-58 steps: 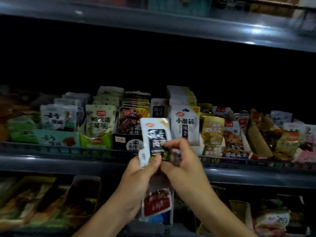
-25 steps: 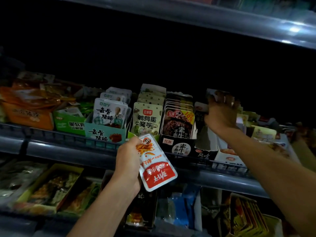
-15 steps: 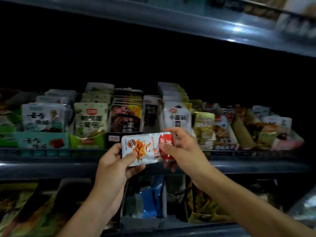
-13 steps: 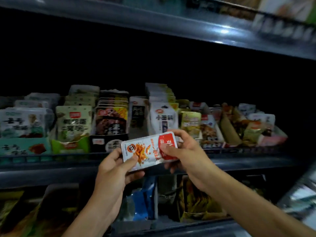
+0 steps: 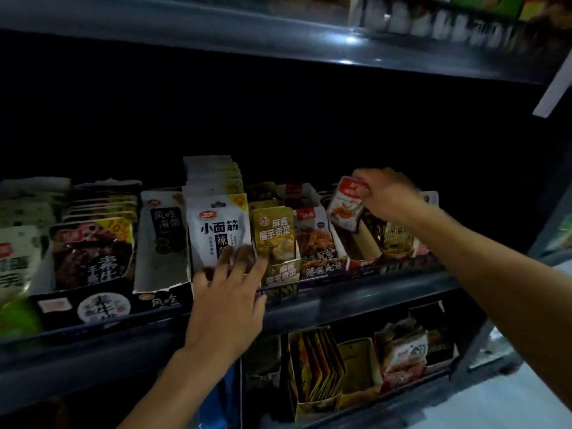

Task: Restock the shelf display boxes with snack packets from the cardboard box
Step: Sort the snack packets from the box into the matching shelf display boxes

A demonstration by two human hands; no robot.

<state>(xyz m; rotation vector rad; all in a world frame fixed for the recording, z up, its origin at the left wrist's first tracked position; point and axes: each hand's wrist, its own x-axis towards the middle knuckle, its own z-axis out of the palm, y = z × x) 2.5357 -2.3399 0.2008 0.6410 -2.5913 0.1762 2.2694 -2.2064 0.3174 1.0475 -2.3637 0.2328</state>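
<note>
The right hand [image 5: 385,193] is now pinching the red packet [image 5: 346,205] alone, carrying it over the brown display box [image 5: 365,243], while the left hand [image 5: 229,292], having let go, is reaching with fingers spread.

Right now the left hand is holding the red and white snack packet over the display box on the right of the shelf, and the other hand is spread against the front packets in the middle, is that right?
Not quite: the hands are swapped. In the head view, the right hand pinches the red and white snack packet over the display box on the right, while the left hand is spread open against the front packets in the middle.
</note>
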